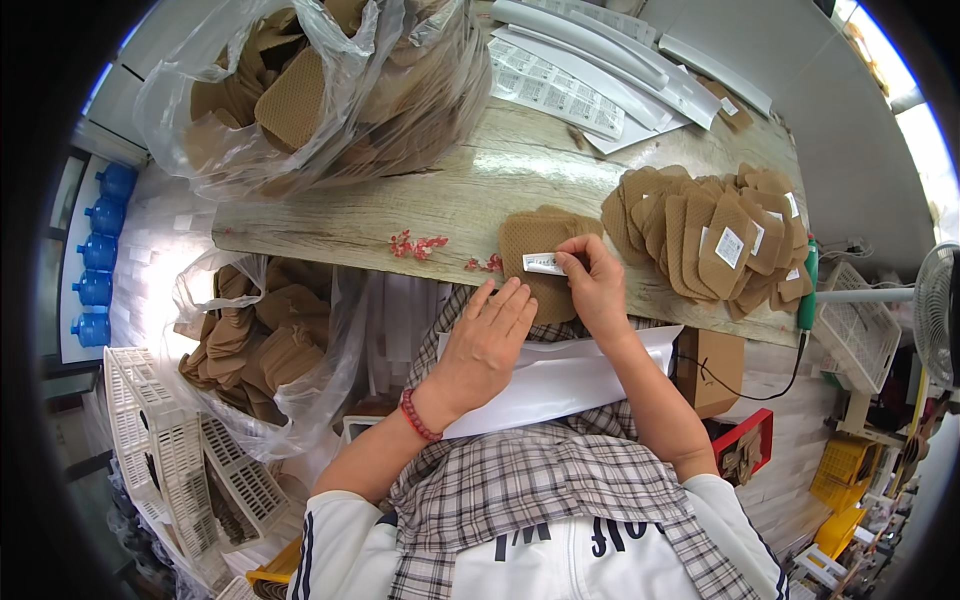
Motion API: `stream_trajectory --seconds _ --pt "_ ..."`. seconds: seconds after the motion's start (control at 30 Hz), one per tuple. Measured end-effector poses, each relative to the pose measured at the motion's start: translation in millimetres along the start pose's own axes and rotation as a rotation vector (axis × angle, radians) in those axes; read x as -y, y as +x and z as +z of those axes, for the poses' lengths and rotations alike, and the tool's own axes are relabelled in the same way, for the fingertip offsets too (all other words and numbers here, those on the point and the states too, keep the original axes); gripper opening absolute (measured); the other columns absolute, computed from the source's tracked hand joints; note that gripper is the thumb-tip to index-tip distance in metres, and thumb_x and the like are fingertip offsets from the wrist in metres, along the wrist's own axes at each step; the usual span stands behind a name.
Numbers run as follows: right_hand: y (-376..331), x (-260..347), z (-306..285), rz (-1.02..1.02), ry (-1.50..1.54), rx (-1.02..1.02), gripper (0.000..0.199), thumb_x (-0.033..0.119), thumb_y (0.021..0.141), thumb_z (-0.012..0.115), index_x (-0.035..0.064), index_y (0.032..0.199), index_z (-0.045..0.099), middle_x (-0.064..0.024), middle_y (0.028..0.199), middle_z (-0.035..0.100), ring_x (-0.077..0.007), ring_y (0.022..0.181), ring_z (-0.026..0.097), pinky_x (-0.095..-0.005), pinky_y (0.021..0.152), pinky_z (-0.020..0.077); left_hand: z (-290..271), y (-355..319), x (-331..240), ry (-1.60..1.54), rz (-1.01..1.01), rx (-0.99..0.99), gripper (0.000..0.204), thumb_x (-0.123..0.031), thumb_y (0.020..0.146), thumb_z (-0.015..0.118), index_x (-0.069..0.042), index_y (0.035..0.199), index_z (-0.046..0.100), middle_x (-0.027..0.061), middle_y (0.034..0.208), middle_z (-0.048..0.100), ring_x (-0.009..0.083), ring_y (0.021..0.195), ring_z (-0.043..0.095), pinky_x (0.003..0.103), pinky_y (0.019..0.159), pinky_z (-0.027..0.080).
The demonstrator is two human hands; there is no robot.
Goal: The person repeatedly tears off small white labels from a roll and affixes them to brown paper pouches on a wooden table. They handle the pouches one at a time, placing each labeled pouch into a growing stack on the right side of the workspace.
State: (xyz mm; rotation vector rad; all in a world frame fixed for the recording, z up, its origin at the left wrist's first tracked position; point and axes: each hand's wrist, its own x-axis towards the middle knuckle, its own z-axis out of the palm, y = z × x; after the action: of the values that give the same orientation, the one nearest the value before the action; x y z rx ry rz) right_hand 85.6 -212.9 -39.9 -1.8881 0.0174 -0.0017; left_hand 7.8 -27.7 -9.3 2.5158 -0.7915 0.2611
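Note:
A brown, mesh-textured pad (525, 232) with rounded corners lies at the table's near edge, with another brown pad partly under it. My right hand (599, 292) pinches the right end of a small white label (541, 264) with dark print, held against the pad. Whether the label is stuck down cannot be made out. My left hand (482, 342) rests with its fingers stretched out, their tips at the pad's near left edge. Across my lap lies a glossy white sheet (590, 385), partly hidden by my forearms.
A heap of labelled brown pads (700, 235) is to the right. Clear plastic bags of brown pads stand on the table (300, 110) and below it (265, 335). Label sheets (560, 85) lie at the back. A green-handled tool (808, 285) with a cord is at the right edge.

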Motion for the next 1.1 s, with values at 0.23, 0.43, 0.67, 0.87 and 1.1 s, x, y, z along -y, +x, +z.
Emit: stream_trajectory --seconds 0.23,0.43,0.67,0.87,1.1 --pt "-1 2 1 -0.078 -0.056 -0.024 0.006 0.003 0.091 0.068 0.0004 0.095 0.065 -0.01 0.082 0.07 -0.017 0.076 0.067 -0.0311 0.071 0.0527 -6 5 -3 -0.034 -0.037 -0.012 0.038 0.003 0.086 0.054 0.006 0.123 0.059 0.0209 0.141 0.051 0.034 0.128 0.054 0.053 0.115 0.034" --pt "-1 2 1 -0.091 -0.063 -0.016 0.007 0.004 0.091 0.069 0.0004 0.095 0.065 -0.0112 0.083 0.071 -0.0183 0.076 0.068 -0.0318 0.071 0.0531 -7 13 -3 0.019 0.005 0.051 0.031 0.003 0.086 0.054 0.002 0.116 0.057 0.0199 0.143 0.051 0.0337 0.128 0.052 0.056 0.115 0.032" --pt "0 1 2 -0.109 -0.06 -0.027 0.007 0.005 0.091 0.069 0.0006 0.094 0.064 -0.0118 0.083 0.07 -0.0206 0.074 0.068 -0.0329 0.069 0.053 -7 12 -5 0.039 0.014 0.074 0.03 0.003 0.085 0.055 0.001 0.115 0.058 0.0192 0.137 0.055 0.0345 0.128 0.052 0.056 0.115 0.032" --pt "-1 -1 3 -0.122 -0.07 -0.037 0.008 0.005 0.09 0.069 0.0005 0.093 0.064 -0.0128 0.083 0.069 -0.0234 0.073 0.067 -0.0344 0.068 0.0528 -8 13 -6 0.053 0.019 0.092 0.031 0.003 0.083 0.055 0.0 0.114 0.058 0.0186 0.134 0.057 0.0352 0.128 0.052 0.057 0.115 0.03" --pt "-1 -3 4 -0.156 -0.085 -0.052 0.008 0.003 0.089 0.069 -0.0001 0.092 0.063 -0.0137 0.084 0.069 -0.0268 0.074 0.068 -0.0362 0.068 0.0527 -7 12 -8 0.072 0.031 0.098 0.033 0.004 0.082 0.056 0.0 0.114 0.059 0.0178 0.131 0.058 0.0358 0.127 0.051 0.057 0.115 0.029"
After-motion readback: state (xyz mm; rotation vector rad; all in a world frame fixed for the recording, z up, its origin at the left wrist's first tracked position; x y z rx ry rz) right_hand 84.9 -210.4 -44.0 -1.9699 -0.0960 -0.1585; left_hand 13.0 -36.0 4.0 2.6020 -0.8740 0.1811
